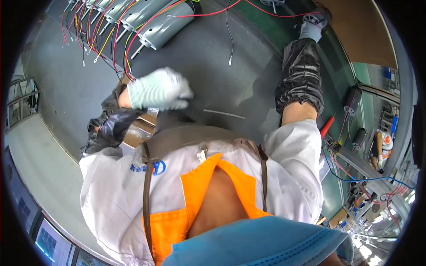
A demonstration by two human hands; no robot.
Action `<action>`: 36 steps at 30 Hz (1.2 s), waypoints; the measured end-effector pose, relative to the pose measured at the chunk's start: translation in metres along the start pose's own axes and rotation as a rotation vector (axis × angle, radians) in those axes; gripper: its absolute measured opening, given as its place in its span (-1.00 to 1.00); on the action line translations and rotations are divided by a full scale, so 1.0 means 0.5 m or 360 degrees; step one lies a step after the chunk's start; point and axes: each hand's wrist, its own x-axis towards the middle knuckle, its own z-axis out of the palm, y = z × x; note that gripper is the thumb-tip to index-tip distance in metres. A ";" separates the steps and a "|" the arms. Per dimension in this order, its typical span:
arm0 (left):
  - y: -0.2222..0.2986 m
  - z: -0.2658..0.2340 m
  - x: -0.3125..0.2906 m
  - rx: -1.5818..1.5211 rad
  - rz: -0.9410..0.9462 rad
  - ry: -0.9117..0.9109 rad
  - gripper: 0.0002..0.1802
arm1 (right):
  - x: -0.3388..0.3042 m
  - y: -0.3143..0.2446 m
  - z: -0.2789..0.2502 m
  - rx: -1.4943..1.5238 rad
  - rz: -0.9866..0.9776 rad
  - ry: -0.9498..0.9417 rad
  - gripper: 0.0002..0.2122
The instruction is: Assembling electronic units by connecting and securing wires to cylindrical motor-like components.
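Observation:
My left hand [163, 90], in a white glove with a pale green cuff, is above the grey work surface with its fingers curled in. Slight blur hides whether anything is inside them. My right hand [311, 30], gloved too, stretches to the far right. Its fingers wrap around the end of a dark cylindrical motor [326, 15], which they partly hide. Several grey cylindrical motors [171, 27] lie side by side at the far left, shafts pointing toward me. Red, yellow and black leads hang from them, some close to my left hand.
A thin pale strip [224, 114] lies on the grey surface [195, 66] near my body. A black lead [228, 35] dangles at the far middle. On the right are more dark motors [353, 99], a red pointed tool [327, 126], and a person [384, 144] farther off.

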 end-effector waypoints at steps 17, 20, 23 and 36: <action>0.151 0.047 0.308 -0.0352 -0.0129 0.1053 0.03 | -0.784 -0.027 -0.409 0.0869 -0.0246 -0.0696 -0.74; 0.116 0.078 0.293 -0.0525 -0.0501 0.0925 0.10 | -0.741 -0.014 -0.410 0.0952 -0.0837 -0.0246 -0.62; 0.116 0.036 0.266 -0.0558 -0.0564 0.0831 0.10 | -0.681 0.014 -0.389 0.0509 -0.0892 -0.0142 -0.37; 0.056 -0.141 0.167 -0.1248 -0.0655 -0.0038 -0.18 | -0.606 -0.094 -0.500 0.1080 -0.0929 -0.1267 -0.80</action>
